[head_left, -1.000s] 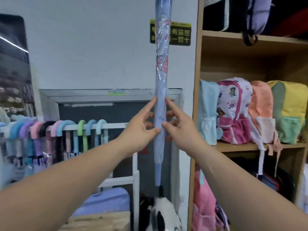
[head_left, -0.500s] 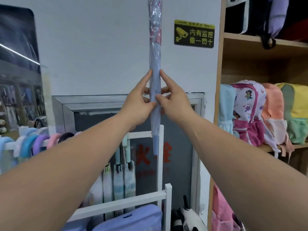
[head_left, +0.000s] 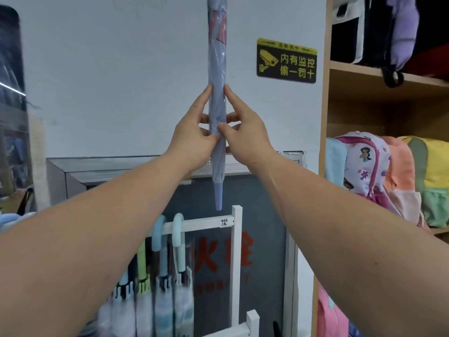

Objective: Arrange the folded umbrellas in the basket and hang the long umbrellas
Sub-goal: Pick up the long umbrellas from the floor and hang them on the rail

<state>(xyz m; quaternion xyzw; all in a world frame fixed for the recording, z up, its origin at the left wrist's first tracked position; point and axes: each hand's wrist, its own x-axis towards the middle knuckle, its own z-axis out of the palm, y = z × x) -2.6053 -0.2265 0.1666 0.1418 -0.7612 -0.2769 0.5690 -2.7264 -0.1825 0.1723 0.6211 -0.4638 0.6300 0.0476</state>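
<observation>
A long umbrella (head_left: 217,69) held upright above the white rack (head_left: 237,251).
Right of the rack stands a wooden shelf (head_left: 325,117) of backpacks (head_left: 364,166); hooked umbrellas (head_left: 179,229) hang on the rack's rail; above its post the lilac umbrella points tip-down, left hand (head_left: 194,132) and right hand (head_left: 243,127) each pinching its wrapped shaft from either side.

Shop: shelved backpacks (head_left: 379,173), racked umbrellas (head_left: 170,263).

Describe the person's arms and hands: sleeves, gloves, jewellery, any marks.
Both are bare. The left hand and right hand wear no gloves, and no rings show. The left forearm and right forearm carry no sleeve, watch or bracelet up to the frame edge. A small mole marks the right forearm.
</observation>
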